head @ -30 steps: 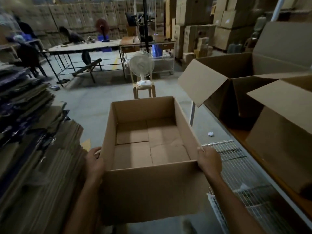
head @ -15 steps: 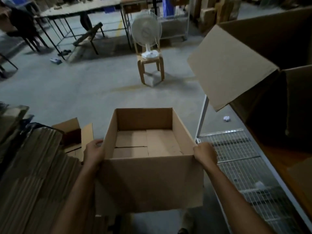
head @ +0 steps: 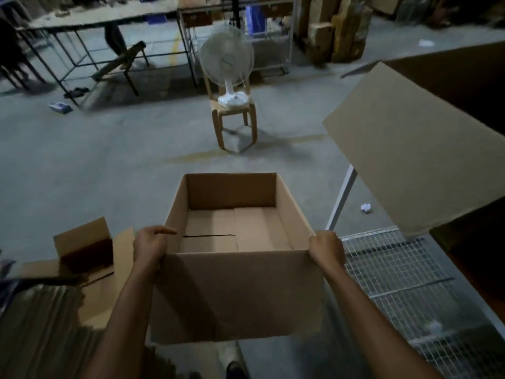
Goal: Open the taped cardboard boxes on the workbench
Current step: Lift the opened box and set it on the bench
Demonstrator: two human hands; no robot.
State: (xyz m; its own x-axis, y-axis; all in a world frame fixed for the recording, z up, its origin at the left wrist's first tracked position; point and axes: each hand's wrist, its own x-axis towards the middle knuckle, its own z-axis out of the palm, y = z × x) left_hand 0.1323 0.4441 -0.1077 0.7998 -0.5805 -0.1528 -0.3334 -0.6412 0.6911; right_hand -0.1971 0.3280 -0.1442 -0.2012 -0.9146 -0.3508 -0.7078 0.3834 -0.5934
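Both hands gripped an open cardboard box (head: 235, 294) above the floor. The left hand (head: 149, 246) and right hand (head: 326, 248) had fingers closed on its near corners

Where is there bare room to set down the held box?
Free: concrete floor between the box and the chair with the fan. Crowded: flattened cardboard at left, wire shelf and big open box at right.

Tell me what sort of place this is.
Most likely a warehouse or packing floor: bare concrete floor, stacked cartons at the back, long metal-framed worktables, and an open cardboard box held in both hands.
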